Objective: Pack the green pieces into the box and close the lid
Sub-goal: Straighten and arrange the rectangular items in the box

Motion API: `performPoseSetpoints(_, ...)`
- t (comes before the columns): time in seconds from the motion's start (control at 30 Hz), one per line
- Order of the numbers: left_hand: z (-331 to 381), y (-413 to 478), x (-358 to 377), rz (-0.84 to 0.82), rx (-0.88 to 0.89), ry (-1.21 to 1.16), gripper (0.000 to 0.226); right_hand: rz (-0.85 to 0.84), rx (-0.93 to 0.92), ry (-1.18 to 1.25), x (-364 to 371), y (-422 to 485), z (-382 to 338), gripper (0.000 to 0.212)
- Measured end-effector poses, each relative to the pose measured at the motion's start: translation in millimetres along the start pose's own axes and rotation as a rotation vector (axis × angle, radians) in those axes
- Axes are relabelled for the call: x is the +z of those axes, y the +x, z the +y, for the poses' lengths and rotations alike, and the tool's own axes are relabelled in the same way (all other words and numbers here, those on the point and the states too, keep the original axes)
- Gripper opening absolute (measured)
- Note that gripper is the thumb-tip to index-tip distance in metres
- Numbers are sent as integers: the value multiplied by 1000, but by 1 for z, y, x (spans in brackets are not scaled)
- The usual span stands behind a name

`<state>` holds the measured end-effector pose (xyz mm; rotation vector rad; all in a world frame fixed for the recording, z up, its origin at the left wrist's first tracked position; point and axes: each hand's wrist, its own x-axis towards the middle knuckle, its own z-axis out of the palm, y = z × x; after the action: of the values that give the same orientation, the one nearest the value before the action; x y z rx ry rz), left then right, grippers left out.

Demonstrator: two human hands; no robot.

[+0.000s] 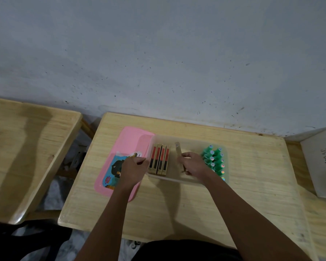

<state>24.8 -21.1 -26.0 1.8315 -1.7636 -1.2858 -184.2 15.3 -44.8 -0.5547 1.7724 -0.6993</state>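
Head view: my left hand (134, 167) curls beside the clear box (174, 179); I cannot tell its grip. My right hand (194, 164) holds a slim tan carton (177, 149) inside, green pieces (214, 159) just right of it.

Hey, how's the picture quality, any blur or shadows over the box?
Head view: left hand and right hand look motion-blurred; soft arm shadows fall on the table; green pieces in the box are distinct; the wide lens bows the table edges.
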Motion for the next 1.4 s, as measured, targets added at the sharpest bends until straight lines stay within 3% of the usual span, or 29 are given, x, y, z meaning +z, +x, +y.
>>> performPoseSetpoints(0.27, -3, 1, 0, 9, 24, 2, 29, 159, -160, -290, 9, 7, 7, 22)
performPoseSetpoints(0.47, -3, 2, 0, -5, 10, 21, 26, 128, -137, -642, 12, 6, 7, 38)
performPoseSetpoints(0.6, -2, 1, -1, -19, 16, 19, 32, 146, -163, -668, 15, 4, 8, 45)
performPoseSetpoints(0.93, 1, -1, -1, -1, -6, -4, 23, 105, -125, -525, 19, 3, 3, 18)
performPoseSetpoints(1.4, 1, -2, -1, 9, -16, -4, 22, 101, -170, -389, 28, 15, 8, 16)
